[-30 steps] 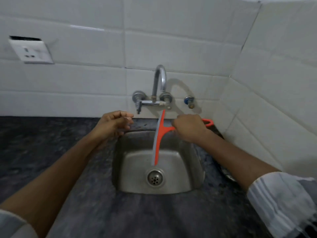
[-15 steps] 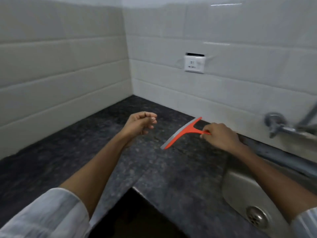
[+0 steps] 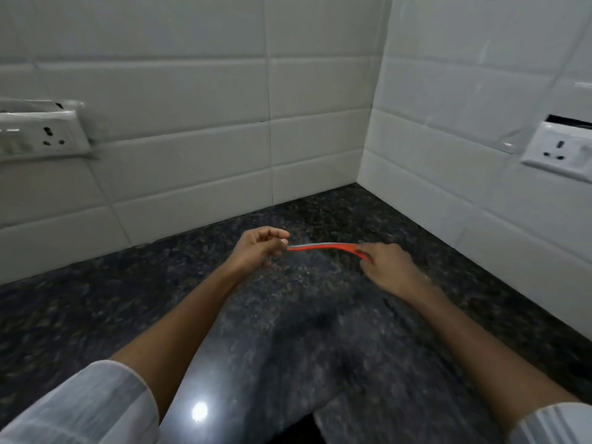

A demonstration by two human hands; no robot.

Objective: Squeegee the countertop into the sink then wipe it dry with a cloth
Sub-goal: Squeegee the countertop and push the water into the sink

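The right hand (image 3: 389, 269) grips the handle of an orange squeegee (image 3: 323, 247), its fingers (image 3: 368, 254) wrapped around the handle so that most of the handle is hidden. The squeegee's long blade runs left from that hand, roughly level, over the far middle of the dark speckled stone surface (image 3: 288, 331), near the corner where the two tiled walls meet. A thin grey rubber strip runs along the blade's far edge. Motion blur makes it impossible to tell whether the blade touches the surface or is just above it.

The left hand (image 3: 259, 248) is just beside the blade's left tip. Its fingers (image 3: 272, 233) are curled in loosely, a narrow curl that holds nothing, and the tip of the blade seems to meet or nearly meet the fingertips; the blur leaves that unclear. Both forearms reach in from the near edge, bare up to rolled white sleeves (image 3: 89, 405) at the near corners.

The surface is glossy, with a bright round light reflection (image 3: 199, 411) near the near edge. On the left wall (image 3: 192, 123) of pale rectangular tiles sits a white socket plate (image 3: 41, 136), far left. On the right wall (image 3: 464, 123) is another white socket plate (image 3: 559, 152), with a dark gap just above it.
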